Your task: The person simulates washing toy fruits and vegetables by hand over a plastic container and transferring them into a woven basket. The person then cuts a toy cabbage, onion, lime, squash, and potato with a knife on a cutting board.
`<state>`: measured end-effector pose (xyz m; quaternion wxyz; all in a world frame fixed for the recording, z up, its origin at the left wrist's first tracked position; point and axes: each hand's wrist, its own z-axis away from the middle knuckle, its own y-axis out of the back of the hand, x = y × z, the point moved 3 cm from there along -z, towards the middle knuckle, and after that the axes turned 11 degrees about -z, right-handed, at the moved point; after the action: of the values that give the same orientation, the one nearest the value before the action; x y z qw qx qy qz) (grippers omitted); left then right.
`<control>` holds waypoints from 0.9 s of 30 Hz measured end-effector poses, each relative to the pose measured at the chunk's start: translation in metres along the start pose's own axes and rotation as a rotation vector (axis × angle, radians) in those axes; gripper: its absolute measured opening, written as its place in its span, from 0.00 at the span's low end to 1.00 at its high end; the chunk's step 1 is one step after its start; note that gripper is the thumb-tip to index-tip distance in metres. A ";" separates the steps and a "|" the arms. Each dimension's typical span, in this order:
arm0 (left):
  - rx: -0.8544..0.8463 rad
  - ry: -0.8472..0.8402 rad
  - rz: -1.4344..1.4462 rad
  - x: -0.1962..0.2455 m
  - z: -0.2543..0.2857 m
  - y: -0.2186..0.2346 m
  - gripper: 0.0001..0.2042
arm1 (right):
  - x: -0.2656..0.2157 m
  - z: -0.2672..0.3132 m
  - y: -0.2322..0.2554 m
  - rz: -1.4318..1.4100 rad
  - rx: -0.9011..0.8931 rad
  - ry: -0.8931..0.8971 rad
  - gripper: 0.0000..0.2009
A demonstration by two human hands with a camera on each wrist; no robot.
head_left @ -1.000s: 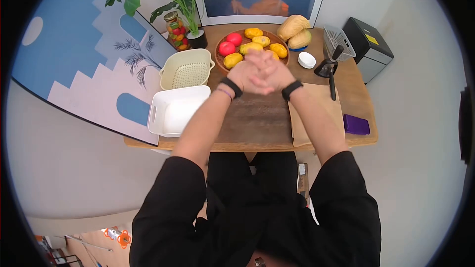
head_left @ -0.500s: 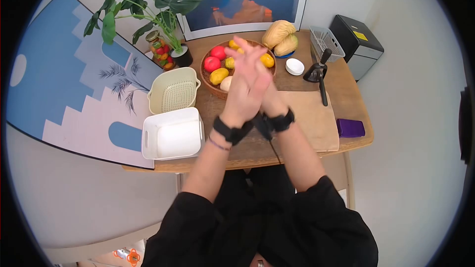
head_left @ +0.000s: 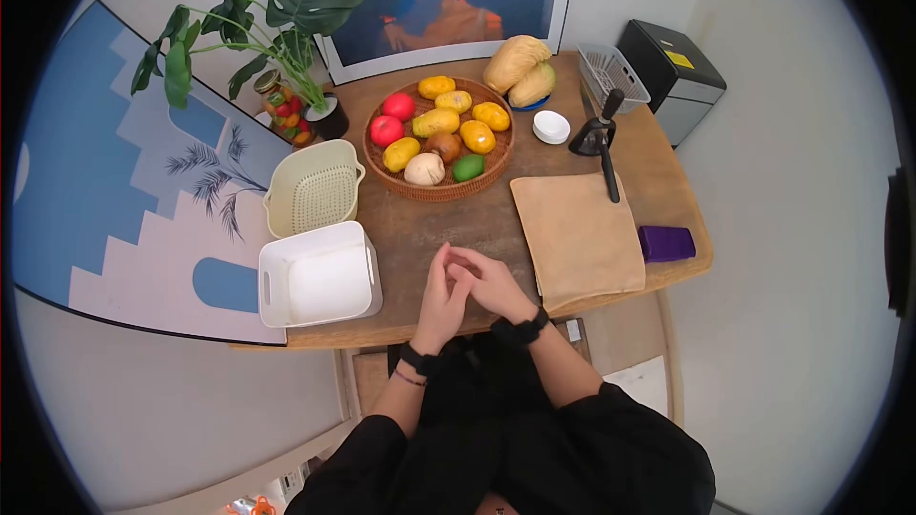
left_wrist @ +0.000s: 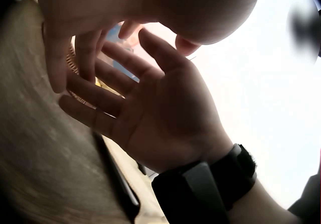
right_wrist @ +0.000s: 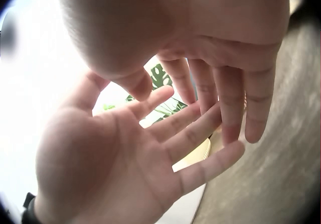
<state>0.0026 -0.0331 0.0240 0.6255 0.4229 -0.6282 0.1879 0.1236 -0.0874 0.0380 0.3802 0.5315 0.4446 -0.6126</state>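
Close to the table's front edge, the left hand and the right hand come together at their fingertips. No object shows between them. The wrist views show relaxed, spread fingers and a gap between the palms, with the left hand facing the right hand. Black bands circle both wrists. Beyond the hands stands a round wicker basket with several yellow fruits, red fruits, a brown round one, a whitish one and a green one.
To the left stand a white bin and a cream colander. On the right are a brown mat, a purple folded item, a black-handled tool, a white bowl and a grey basket. A potted plant stands behind.
The clasped hands, with interlaced fingers, have come down and back from over the basket toward the front edge. Their fingers have loosened apart, and the basket's contents now show fully.
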 end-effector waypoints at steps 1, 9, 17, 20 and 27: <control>-0.021 -0.016 0.054 0.011 0.001 0.006 0.28 | -0.022 0.007 0.003 0.034 0.029 0.028 0.19; 0.054 -0.055 0.116 0.063 -0.015 0.037 0.13 | -0.224 0.110 -0.052 -0.527 -0.970 0.749 0.18; -0.126 0.056 -0.067 0.034 0.002 0.001 0.10 | -0.227 0.112 -0.077 -0.959 -0.984 0.907 0.13; -0.162 0.102 -0.052 0.017 0.004 -0.005 0.09 | -0.234 0.108 -0.081 -1.005 -1.047 0.870 0.12; -0.078 0.112 0.018 0.015 -0.010 0.010 0.07 | -0.171 0.088 -0.060 -0.273 -0.451 0.437 0.07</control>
<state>0.0032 -0.0239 0.0431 0.6739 0.3813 -0.6028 0.1926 0.0644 -0.1528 0.2188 0.2987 0.4883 0.7067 -0.4158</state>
